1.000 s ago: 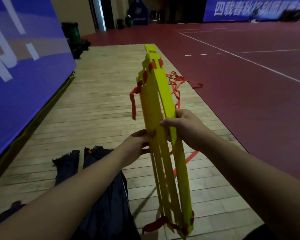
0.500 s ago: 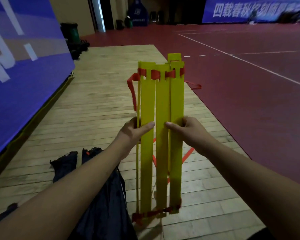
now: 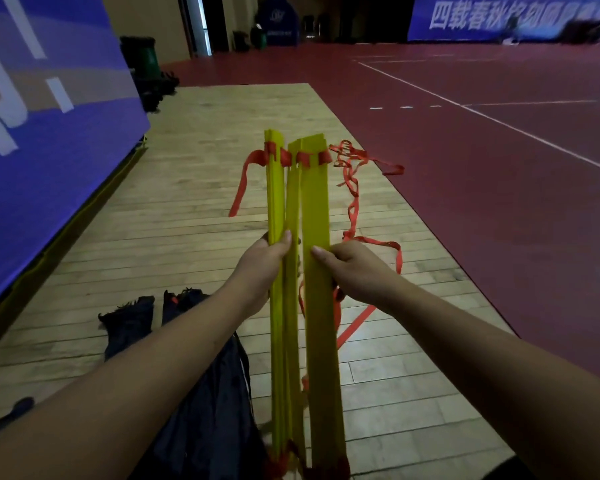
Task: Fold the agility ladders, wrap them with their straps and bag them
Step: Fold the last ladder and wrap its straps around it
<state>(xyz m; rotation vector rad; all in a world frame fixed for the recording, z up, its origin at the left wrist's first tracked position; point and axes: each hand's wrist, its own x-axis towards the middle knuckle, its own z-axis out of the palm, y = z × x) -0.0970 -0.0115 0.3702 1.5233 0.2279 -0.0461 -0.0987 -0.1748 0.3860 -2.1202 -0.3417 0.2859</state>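
item: agility ladder (image 3: pixel 314 220), yellow flat rungs threaded on a red strap (image 3: pixel 303 157). position: held upright in front of the body, above the wooden floor (image 3: pixel 194 216). the top ends are roughly level at the strap band and the bottom ends reach the lower edge of the view.

change: a second back the bundle was tilted and splayed. half a second back the rungs lay fanned side by side, flat faces to the camera. now they are drawn into two packs, the left one turned nearly edge-on and the right one showing one broad face, with a thin gap between them. reading: the fold is nearly closed, and the two packs seem to need only pressing together before wrapping can start. wrapping and bagging are not yet done.

hands: left hand (image 3: pixel 262 268) grips the left pack at mid-length, thumb across the front, fingers behind. right hand (image 3: pixel 357 268) grips the right pack at about the same height, thumb on the face, fingers curled behind. the hands are close but not touching, with the ladder between them.

strap, loose parts: one tail hangs from the top left corner. a long run trails past the right hand and lies in loops on the floor, toward the red court (image 3: pixel 499 202).

nearby: dark cloth (image 3: pixel 205 403) on the floor below the left forearm, possibly the bag; cannot tell. blue banner (image 3: pixel 49 150) at far left.
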